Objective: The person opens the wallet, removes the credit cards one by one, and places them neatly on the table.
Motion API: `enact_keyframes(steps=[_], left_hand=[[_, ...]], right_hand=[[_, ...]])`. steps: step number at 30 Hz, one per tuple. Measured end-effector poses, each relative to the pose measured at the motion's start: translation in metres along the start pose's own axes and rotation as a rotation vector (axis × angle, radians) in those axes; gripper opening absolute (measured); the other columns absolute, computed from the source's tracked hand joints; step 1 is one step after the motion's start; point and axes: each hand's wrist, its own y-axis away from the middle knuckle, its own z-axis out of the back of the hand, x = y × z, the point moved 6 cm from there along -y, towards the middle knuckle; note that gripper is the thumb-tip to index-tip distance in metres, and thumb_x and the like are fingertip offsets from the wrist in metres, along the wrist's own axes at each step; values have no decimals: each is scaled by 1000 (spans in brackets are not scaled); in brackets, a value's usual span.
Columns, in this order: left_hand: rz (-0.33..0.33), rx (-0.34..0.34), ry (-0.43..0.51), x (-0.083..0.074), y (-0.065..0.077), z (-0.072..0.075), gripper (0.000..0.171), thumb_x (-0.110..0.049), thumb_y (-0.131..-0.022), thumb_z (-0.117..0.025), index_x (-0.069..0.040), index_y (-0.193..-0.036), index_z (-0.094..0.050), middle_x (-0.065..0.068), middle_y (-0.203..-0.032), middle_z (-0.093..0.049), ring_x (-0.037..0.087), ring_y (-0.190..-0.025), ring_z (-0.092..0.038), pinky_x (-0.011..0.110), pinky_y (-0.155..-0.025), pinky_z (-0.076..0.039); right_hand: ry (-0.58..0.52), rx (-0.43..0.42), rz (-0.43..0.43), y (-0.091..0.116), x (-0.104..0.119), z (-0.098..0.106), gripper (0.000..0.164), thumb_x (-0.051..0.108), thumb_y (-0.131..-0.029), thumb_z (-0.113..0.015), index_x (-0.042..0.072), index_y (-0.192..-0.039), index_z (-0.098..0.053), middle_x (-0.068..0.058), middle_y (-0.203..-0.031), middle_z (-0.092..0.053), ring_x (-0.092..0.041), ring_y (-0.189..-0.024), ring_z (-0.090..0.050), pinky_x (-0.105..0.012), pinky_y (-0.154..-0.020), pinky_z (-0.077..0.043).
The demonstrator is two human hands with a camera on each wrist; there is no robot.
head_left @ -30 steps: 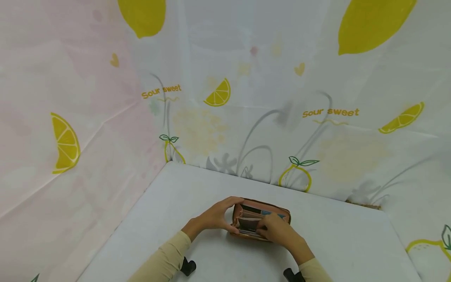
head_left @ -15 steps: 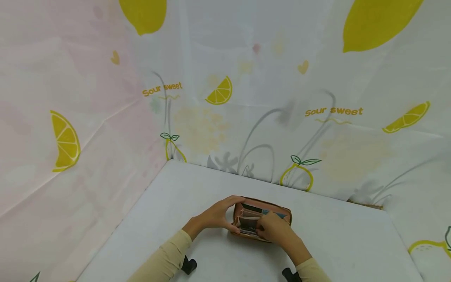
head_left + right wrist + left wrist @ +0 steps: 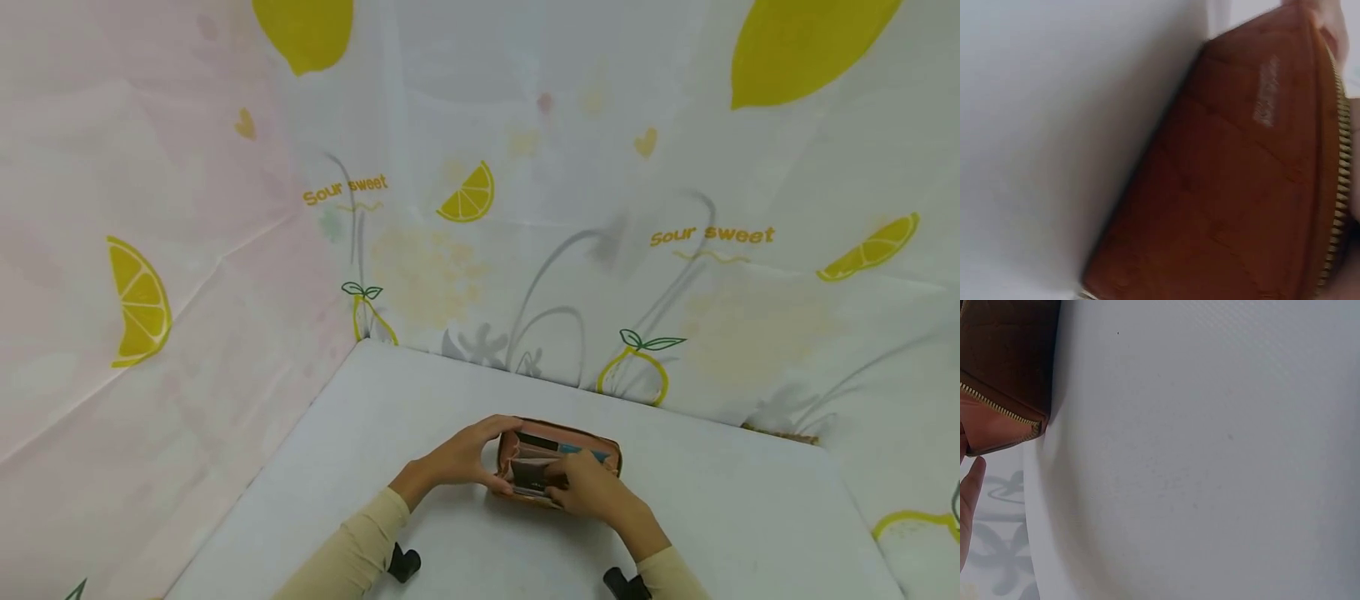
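Note:
An unzipped brown zip-around wallet (image 3: 562, 434) stands mouth-up on the white table, its pink lining and compartments showing. Inside are a blue card (image 3: 576, 448) near the back wall and a dark panel or card (image 3: 529, 473) with small pale lettering. My left hand (image 3: 467, 452) grips the wallet's left end, fingers on the far rim and thumb on the near one. The fingers of my right hand (image 3: 592, 486) are bent into the front compartment, beside the dark piece; whether they pinch it is hidden. The right wrist view shows the wallet's outer side and brass zip (image 3: 1340, 181).
The white table (image 3: 360, 408) runs back to a wall sheet (image 3: 555, 275) printed with lemons. Another sheet (image 3: 187, 292) borders the table on the left. Black wrist mounts (image 3: 405, 565) sit under both forearms.
My right fingertips have risen slightly and spread apart inside the wallet. My left hand keeps its hold, and the wallet stays in place.

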Motion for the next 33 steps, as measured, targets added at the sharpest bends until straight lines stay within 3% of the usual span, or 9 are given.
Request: enact_keyframes(steps=[2, 5, 7, 10, 19, 26, 33], left_hand=[[10, 1, 3, -1, -1, 1, 102, -36, -70, -88, -8, -151, -33, 5, -150, -38, 19, -137, -37, 37, -108, -36], [21, 14, -1, -2, -3, 2, 102, -38, -70, -88, -9, -151, -32, 4, -151, -37, 19, -138, -35, 37, -109, -35], [22, 17, -5, -3, -3, 2, 103, -39, -70, -88, -9, -152, -32, 4, -152, -36, 19, -138, -35, 37, -109, -35], [18, 11, -5, -4, -4, 3, 103, -38, -70, -88, -9, -151, -32, 4, -152, -37, 19, -138, -35, 37, -109, -35], [18, 14, 15, -2, -3, 1, 103, -35, -69, -89, -9, -151, -33, 2, -150, -38, 17, -137, -37, 35, -109, -35], [19, 14, 31, -2, -3, 1, 102, -34, -69, -89, -9, -150, -34, 4, -150, -38, 18, -137, -37, 35, -109, -35], [23, 15, 37, 0, -1, 2, 99, -33, -71, -88, -7, -149, -34, 5, -149, -40, 18, -135, -39, 34, -106, -38]], right_hand=[[-42, 23, 20, -1, 3, 3, 5, 11, -86, -75, 12, -90, -77, 5, -80, -69, -7, -69, -60, -41, -61, -49], [-20, 67, 32, -3, 7, 1, 7, 8, -88, -72, 12, -83, -75, 9, -73, -64, -2, -61, -53, -30, -58, -46], [34, 90, 54, -4, 11, -2, 13, 6, -90, -68, 11, -79, -72, 9, -67, -59, -1, -55, -47, -24, -51, -43], [102, 100, 67, -5, 14, -7, 20, 5, -93, -63, 10, -74, -68, 8, -62, -53, -2, -51, -42, -22, -49, -38], [65, 47, 75, -3, 13, -7, 31, 4, -96, -58, 16, -67, -55, 11, -57, -41, 0, -49, -36, -21, -46, -34], [121, 19, 51, -3, 15, 0, 13, -2, -88, -66, 9, -81, -70, 5, -68, -60, -2, -58, -49, -23, -52, -42], [171, -85, 38, 2, 15, 11, 16, 2, -86, -70, 14, -76, -70, 11, -65, -55, -1, -56, -43, -22, -50, -39]])
